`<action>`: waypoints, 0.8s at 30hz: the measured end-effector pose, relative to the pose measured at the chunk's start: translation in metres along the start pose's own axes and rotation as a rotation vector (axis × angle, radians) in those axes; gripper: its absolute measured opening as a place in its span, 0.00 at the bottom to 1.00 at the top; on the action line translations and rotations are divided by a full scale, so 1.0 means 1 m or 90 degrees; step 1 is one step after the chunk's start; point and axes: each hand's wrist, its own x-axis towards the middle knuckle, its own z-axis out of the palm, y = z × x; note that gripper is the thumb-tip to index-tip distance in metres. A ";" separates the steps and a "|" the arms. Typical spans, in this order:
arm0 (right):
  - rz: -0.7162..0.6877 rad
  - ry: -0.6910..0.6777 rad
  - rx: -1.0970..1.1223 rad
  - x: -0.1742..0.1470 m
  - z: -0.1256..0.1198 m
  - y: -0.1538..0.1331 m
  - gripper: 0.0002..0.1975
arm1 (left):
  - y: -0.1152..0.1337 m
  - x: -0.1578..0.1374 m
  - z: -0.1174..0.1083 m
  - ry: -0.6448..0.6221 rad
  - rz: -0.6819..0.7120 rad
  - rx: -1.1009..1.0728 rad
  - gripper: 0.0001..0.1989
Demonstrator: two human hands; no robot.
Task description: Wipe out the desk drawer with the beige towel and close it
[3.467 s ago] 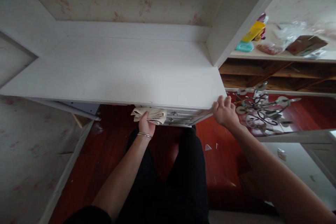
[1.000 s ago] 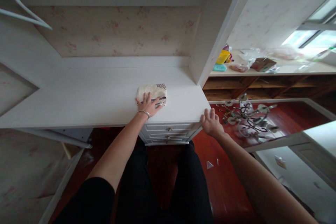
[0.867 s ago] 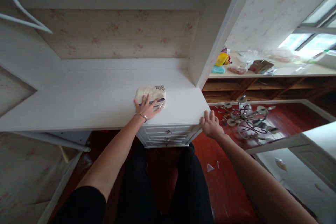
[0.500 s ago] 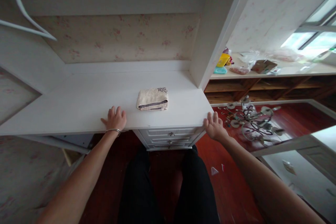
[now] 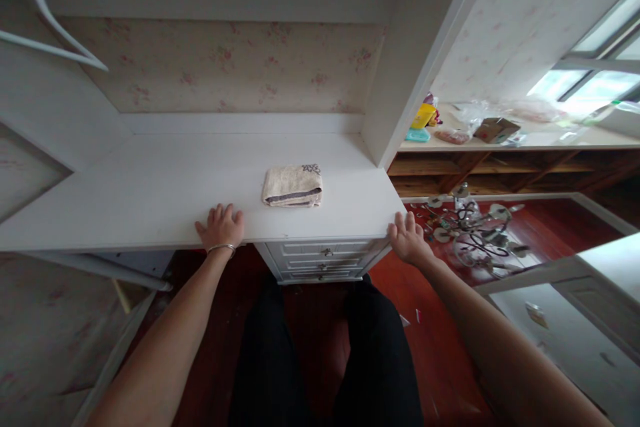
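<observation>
A white desk stretches in front of me. My left hand, with a bracelet at the wrist, rests on its front edge, fingers spread. At the desk's right front corner lies my right hand, its fingers stretched over the top and nothing held. Between the two hands, farther back on the desktop, is a folded beige cloth with a dark trim and a dark flower pattern at one corner. Neither hand touches the cloth.
White drawers stand under the desk. A dismantled chandelier lies on the red floor to the right. Behind it, a low shelf carries a cardboard box and plastic bags. A white cable hangs at upper left.
The view has shifted slightly. My left hand appears a little farther right against the desk edge; my right hand stays at the corner. The cloth lies unmoved on the desk.
</observation>
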 end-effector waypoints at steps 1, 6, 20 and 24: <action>0.005 0.003 -0.002 0.000 0.001 0.000 0.17 | 0.001 -0.001 -0.001 -0.004 -0.001 0.001 0.27; 0.003 0.015 -0.007 0.000 0.006 0.000 0.16 | 0.003 -0.004 -0.006 -0.012 -0.004 0.002 0.26; 0.007 -0.085 0.096 0.013 0.026 0.011 0.21 | 0.002 -0.004 -0.002 0.003 -0.005 0.011 0.26; 0.016 -0.098 0.104 0.015 0.029 0.012 0.22 | 0.002 -0.004 -0.002 0.005 -0.003 0.008 0.26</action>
